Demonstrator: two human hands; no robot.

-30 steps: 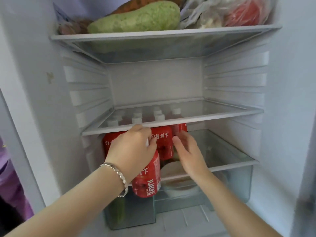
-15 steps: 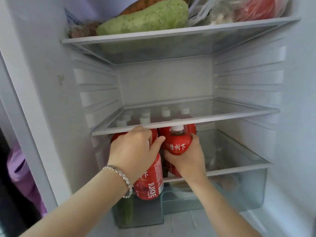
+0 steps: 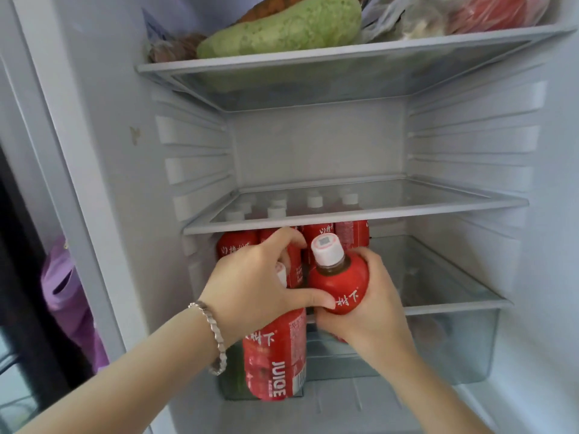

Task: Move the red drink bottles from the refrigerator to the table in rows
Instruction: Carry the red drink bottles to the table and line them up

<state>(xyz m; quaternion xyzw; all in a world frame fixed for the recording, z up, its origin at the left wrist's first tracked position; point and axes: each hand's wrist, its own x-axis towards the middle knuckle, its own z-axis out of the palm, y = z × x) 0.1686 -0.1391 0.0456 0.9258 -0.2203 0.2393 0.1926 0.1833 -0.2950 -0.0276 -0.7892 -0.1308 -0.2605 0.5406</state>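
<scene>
Refrigerator (image 3: 313, 145) compartments fill the view, white-walled and open. The top shelf (image 3: 360, 47) carries a big green gourd (image 3: 282, 26) near its front edge and a clear bag with something red inside (image 3: 488, 10) toward its right corner. Below it, the glass middle shelf (image 3: 423, 206) lies bare. Under that, a clear drawer (image 3: 454, 339) spans the bottom. A purple cloth (image 3: 69, 302) hangs outside the refrigerator on the left.

Red drink bottles (image 3: 351, 233) with white caps stand packed together beneath the left half of the middle shelf, their caps showing through the glass.

The left hand (image 3: 250, 289) grips one red bottle (image 3: 275, 364) by its upper part. The bottle hangs in front of the drawer's left end, with the word JUICE on its label. The right hand (image 3: 376, 305) has its fingers curled round a second red bottle (image 3: 341, 283), which is tilted with its cap toward the camera, just in front of the packed bottles. The left thumb touches this second bottle. A silver bracelet (image 3: 214, 333) circles the left wrist.
</scene>
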